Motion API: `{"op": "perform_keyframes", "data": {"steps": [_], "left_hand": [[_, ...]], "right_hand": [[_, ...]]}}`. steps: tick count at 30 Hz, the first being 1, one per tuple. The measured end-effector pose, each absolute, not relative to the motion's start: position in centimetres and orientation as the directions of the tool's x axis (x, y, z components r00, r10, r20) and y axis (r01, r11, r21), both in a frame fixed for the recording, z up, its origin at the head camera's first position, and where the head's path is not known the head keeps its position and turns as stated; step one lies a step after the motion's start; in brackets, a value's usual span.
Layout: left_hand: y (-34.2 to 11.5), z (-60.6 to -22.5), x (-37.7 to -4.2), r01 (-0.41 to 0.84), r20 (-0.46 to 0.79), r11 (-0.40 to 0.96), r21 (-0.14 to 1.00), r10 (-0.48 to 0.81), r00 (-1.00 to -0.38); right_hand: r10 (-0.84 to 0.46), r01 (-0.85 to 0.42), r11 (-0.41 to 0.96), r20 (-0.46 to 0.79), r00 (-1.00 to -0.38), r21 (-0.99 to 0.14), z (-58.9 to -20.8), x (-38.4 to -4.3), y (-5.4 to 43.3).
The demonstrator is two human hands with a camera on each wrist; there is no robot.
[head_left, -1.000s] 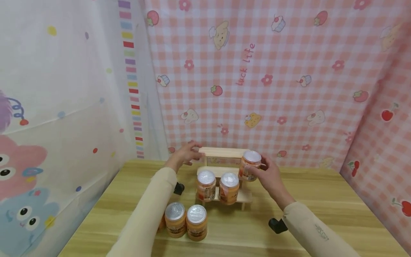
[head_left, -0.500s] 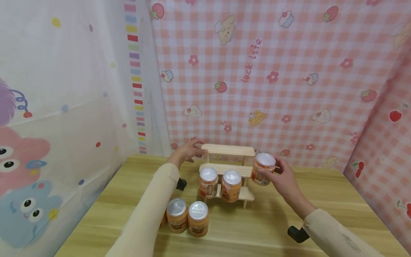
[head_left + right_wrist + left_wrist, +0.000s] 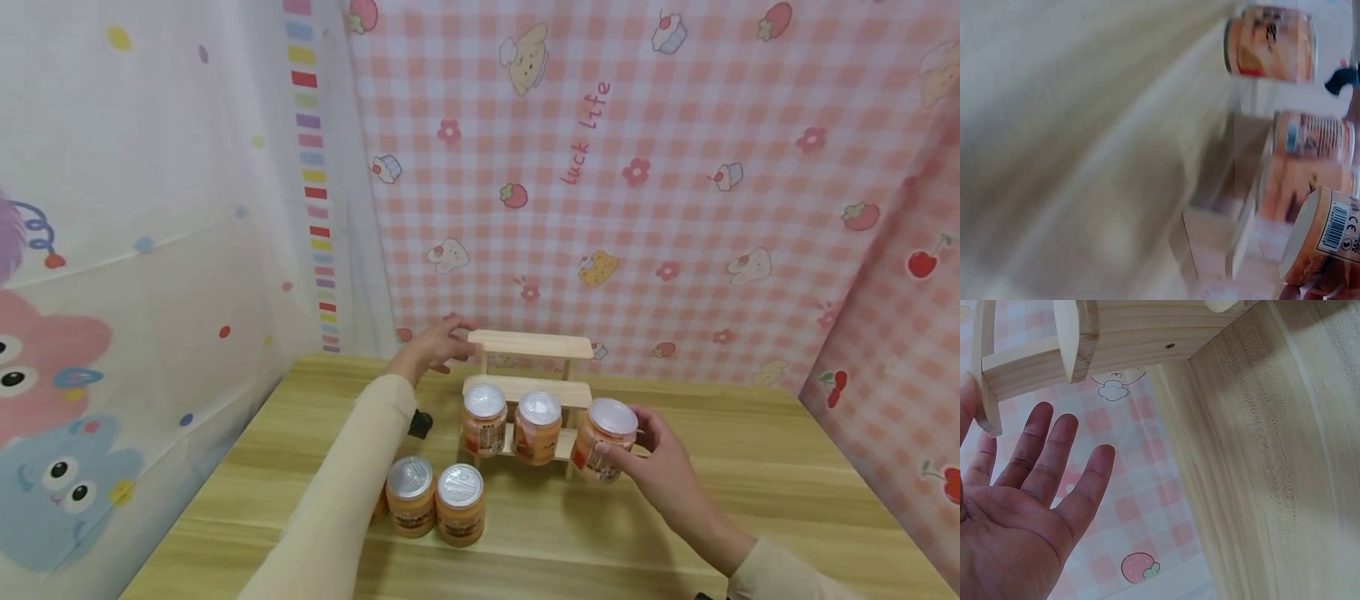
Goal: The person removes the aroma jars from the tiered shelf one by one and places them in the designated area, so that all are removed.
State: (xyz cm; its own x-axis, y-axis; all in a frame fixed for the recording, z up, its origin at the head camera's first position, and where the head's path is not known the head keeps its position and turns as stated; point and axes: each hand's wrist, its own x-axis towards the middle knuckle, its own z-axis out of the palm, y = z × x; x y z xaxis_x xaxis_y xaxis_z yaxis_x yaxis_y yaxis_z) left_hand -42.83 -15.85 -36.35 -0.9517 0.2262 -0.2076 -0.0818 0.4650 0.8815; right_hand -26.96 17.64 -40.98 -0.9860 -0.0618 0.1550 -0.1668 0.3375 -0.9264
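Observation:
My right hand grips an orange can with a silver lid, thumb in front and fingers behind. The can is just in front of the right end of the lowest step of a small wooden tiered rack. In the right wrist view the held can shows a barcode and looks tilted; only fingertips show below it. Two similar cans stand on the lowest step, a left can and a middle can. My left hand touches the top board's left end; the left wrist view shows its fingers loosely extended.
On the wooden table, in front of the rack, stand a can and another can, with a third partly hidden by the left sleeve. Behind the table hangs a pink checked cloth. A small black object lies left of the rack.
My right hand has carried the can from beside the middle step out to the right, then down and forward to the lowest step's right end. The left hand stays at the rack.

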Motion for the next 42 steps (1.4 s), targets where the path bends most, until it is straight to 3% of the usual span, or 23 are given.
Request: {"op": "perform_keyframes", "data": {"steps": [14, 22, 42], "left_hand": [[-15.9, -36.3, -42.6, -0.079, -0.208, 0.462, 0.883, 0.236, -0.949], [-15.8, -36.1, -42.6, -0.093, -0.218, 0.451, 0.888, 0.232, -0.948], [-15.9, -36.2, -42.4, -0.089, -0.214, 0.461, 0.883, 0.226, -0.95]], "right_hand": [[-0.138, -0.101, 0.254, 0.068, -0.988, -0.962, -44.6, -24.2, 13.7], [-0.288, -0.119, 0.24, 0.046, -0.957, -0.963, -46.1, -24.0, 12.0], [-0.39, -0.183, 0.154, 0.111, -0.914, -0.971, -47.3, -23.7, 9.8]]}}
